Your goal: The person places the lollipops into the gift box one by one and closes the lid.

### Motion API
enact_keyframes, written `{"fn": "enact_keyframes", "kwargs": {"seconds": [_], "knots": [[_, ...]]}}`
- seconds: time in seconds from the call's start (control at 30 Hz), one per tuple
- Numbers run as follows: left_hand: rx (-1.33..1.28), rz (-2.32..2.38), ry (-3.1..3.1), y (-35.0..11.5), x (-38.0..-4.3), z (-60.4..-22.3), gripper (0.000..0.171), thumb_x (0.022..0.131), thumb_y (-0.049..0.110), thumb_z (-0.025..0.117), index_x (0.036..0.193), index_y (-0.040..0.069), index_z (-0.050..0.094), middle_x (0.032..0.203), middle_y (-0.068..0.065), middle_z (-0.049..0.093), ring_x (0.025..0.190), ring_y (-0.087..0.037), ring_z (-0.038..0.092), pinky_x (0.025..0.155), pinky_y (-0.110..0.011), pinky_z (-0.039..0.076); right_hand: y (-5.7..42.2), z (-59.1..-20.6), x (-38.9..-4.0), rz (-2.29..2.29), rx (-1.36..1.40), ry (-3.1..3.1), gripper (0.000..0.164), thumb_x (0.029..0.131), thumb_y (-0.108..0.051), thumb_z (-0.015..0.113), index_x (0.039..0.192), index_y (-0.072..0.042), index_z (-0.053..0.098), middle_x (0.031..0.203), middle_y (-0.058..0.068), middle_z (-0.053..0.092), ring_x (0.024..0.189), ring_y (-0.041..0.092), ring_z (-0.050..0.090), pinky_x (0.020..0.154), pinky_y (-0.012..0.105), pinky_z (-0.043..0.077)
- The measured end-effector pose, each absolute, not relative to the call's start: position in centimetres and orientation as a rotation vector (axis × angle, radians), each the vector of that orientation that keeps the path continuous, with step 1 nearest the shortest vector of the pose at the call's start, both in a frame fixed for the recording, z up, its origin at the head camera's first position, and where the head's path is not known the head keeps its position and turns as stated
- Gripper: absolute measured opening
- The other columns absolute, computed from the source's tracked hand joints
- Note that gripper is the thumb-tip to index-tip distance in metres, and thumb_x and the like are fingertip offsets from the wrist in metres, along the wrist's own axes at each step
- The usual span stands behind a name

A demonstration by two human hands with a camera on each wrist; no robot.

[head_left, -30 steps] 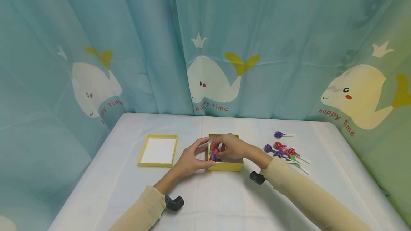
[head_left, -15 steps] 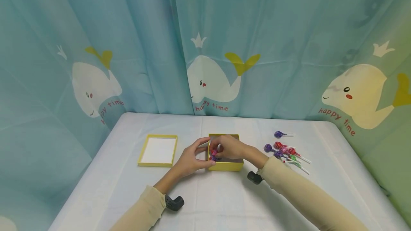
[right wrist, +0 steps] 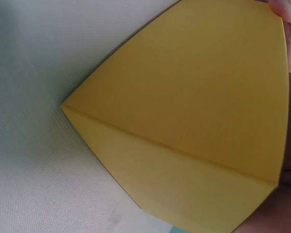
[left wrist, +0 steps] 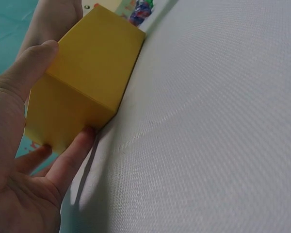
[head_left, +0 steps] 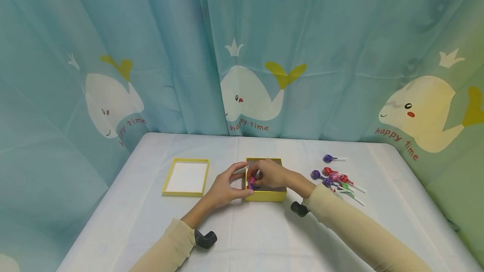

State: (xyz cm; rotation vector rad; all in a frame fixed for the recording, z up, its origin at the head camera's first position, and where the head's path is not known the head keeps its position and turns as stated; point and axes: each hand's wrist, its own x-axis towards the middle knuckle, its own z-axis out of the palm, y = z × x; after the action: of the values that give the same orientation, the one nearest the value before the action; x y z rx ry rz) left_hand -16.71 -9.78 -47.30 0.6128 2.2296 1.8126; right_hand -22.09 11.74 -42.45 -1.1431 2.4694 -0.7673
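Note:
A yellow open-topped box [head_left: 266, 197] stands on the white-covered table. My left hand [head_left: 222, 189] grips its left end, with the thumb on the near wall and the fingers [left wrist: 76, 158] against the end wall in the left wrist view. Inside the box's left end, my right hand [head_left: 273, 173] has its fingers bent down and pinches a lollipop with a pink wrapper [head_left: 252, 180]. A purple wrapper [head_left: 251, 187] shows just below, partly covered by the left thumb. Walls and fingers hide the lollipop sticks. In the right wrist view the yellow wall covers most of the right hand.
Left of the box lies its shallow lid [head_left: 187, 177], white inside with a yellow rim. To the right is a loose pile of lollipops [head_left: 334, 177] in purple, red, pink and green wrappers. One purple lollipop [head_left: 328, 158] lies apart behind them. A whale-print curtain [head_left: 181, 53] hangs behind the table.
My right hand has sunk slightly into the box, and the pink lollipop sits lower beside the purple one. The right forearm shifted a little left. My left hand stays on the box.

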Motion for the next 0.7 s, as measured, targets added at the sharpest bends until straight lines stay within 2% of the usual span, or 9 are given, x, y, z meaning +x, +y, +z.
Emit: {"fn": "enact_keyframes", "kwargs": {"seconds": [0.3, 0.5, 0.7], "knots": [[0.618, 1.809, 2.238, -9.7, -16.8, -47.3, 0.082, 0.085, 0.015, 0.086, 0.154, 0.021, 0.043, 0.163, -0.003, 0.035, 0.141, -0.028, 0.049, 0.084, -0.031, 0.061, 11.9, -42.3, -22.1, -0.778, -1.152, 2.46, 0.017, 0.088, 0.002, 0.079, 0.102, -0.005, 0.072, 0.094, 0.003, 0.071, 0.08, 0.013, 0.066, 0.075, 0.022, 0.059], [0.615, 1.803, 2.244, -9.6, -16.8, -47.3, 0.082, 0.085, 0.016, 0.087, 0.154, 0.021, 0.043, 0.163, -0.004, 0.036, 0.14, -0.028, 0.05, 0.083, -0.031, 0.061, 12.0, -41.9, -22.0, -0.775, -1.147, 2.461, 0.021, 0.088, 0.003, 0.079, 0.107, -0.002, 0.071, 0.099, 0.006, 0.072, 0.083, 0.015, 0.068, 0.075, 0.023, 0.059], [0.593, 1.802, 2.248, -9.7, -16.7, -47.4, 0.083, 0.084, 0.016, 0.087, 0.154, 0.022, 0.043, 0.163, -0.005, 0.036, 0.14, -0.027, 0.05, 0.084, -0.031, 0.061, 12.4, -41.2, -21.7, -0.725, -1.133, 2.489, 0.023, 0.089, -0.003, 0.079, 0.111, -0.003, 0.07, 0.1, 0.008, 0.073, 0.082, 0.015, 0.07, 0.075, 0.024, 0.059]]}}
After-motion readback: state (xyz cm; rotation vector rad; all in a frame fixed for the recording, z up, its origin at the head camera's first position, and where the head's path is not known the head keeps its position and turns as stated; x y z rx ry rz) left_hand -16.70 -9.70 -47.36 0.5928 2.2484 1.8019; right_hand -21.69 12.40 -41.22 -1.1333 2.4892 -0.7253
